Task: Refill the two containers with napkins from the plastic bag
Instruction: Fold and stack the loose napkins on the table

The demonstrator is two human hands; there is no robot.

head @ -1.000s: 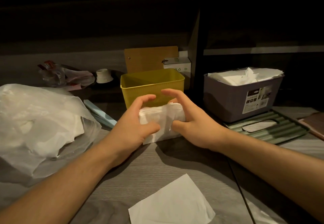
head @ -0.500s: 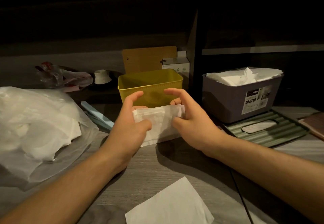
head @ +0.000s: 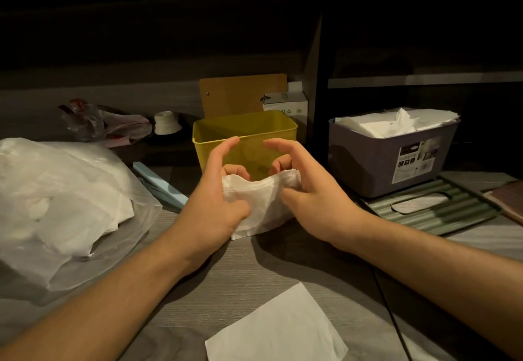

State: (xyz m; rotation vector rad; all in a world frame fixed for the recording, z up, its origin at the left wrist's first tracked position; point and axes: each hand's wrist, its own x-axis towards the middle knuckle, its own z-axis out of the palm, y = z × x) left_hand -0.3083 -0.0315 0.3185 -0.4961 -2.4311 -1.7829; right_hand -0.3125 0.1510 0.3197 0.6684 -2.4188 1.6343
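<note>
A bent stack of white napkins (head: 261,205) is held between both hands just in front of the yellow container (head: 244,131). My left hand (head: 215,199) grips its left end, thumb in front and fingers behind. My right hand (head: 308,191) grips its right end the same way; both index fingers stick out above the stack. The yellow container looks empty inside. The purple container (head: 376,165) at the right is full of white napkins. The clear plastic bag (head: 62,199) with more napkins lies at the left.
One loose napkin (head: 277,329) lies on the table near me. A green ribbed lid (head: 441,210) lies before the purple container, a light blue lid (head: 161,185) left of the yellow one. A brown board (head: 243,94), white box (head: 285,103) and crumpled wrapper (head: 93,123) stand behind.
The napkin stack has been lifted off the table and bent in the middle between both hands. Both hands rose a little toward the yellow container.
</note>
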